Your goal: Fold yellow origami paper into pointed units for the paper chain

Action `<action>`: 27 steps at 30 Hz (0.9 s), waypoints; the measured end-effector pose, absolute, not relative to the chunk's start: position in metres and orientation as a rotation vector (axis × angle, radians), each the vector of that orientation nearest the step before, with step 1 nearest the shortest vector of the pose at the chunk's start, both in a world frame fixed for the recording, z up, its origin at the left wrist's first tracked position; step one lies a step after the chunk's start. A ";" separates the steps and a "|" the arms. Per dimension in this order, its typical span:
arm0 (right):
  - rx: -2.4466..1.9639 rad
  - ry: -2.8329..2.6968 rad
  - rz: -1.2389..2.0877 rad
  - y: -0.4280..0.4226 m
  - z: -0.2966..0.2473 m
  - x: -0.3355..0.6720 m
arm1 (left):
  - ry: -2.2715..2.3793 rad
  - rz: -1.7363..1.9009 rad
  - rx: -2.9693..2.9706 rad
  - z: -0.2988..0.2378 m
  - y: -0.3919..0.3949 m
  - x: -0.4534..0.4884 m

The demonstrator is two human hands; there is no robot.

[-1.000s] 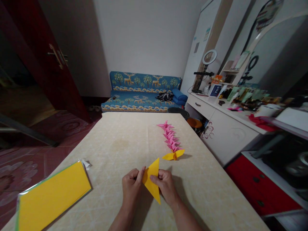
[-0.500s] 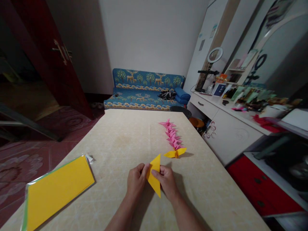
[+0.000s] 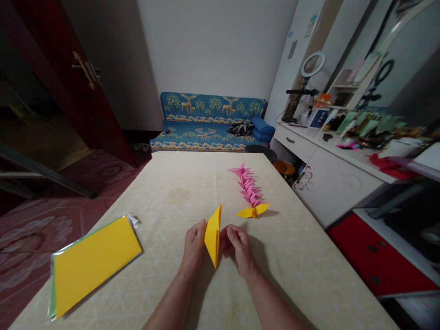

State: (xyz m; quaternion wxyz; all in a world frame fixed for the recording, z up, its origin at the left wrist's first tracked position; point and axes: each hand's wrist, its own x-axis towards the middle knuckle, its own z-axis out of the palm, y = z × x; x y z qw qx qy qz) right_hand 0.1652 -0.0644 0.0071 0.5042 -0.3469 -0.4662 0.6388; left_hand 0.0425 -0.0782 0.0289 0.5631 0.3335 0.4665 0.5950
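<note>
A folded yellow paper piece (image 3: 213, 234), a narrow pointed shape, stands on edge between my hands above the table (image 3: 178, 192). My left hand (image 3: 193, 247) pinches its left side with closed fingers. My right hand (image 3: 237, 247) has curled fingers at its right side, touching or just off the paper; the contact is hidden. Just beyond lies a finished yellow folded piece (image 3: 253, 211) at the near end of a row of several pink folded pieces (image 3: 248, 185).
A plastic sleeve of yellow paper sheets (image 3: 92, 261) lies at the table's left front edge. A white dresser (image 3: 330, 174) with clutter and a ring light (image 3: 312, 64) stands right. A blue patterned sofa (image 3: 209, 123) is behind, a dark door (image 3: 68, 78) on the left.
The yellow piece has turned from lying fairly flat to standing on edge, and looks narrower. My right fingers have loosened on it. The view shifted slightly.
</note>
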 end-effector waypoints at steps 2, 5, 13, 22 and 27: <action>-0.765 -1.108 1.596 -0.065 0.007 0.163 | 1.074 1.374 0.829 0.032 -0.079 0.046; -0.720 -1.057 1.642 -0.065 0.005 0.161 | 1.074 1.351 0.865 0.033 -0.079 0.048; -0.738 -0.927 1.634 -0.064 0.004 0.164 | 1.177 1.303 0.952 0.013 -0.071 0.042; -0.763 -0.894 1.567 -0.061 0.001 0.167 | 1.131 1.288 0.950 0.017 -0.073 0.044; -0.795 -0.895 1.567 -0.062 0.002 0.166 | 1.128 1.276 0.950 0.017 -0.073 0.043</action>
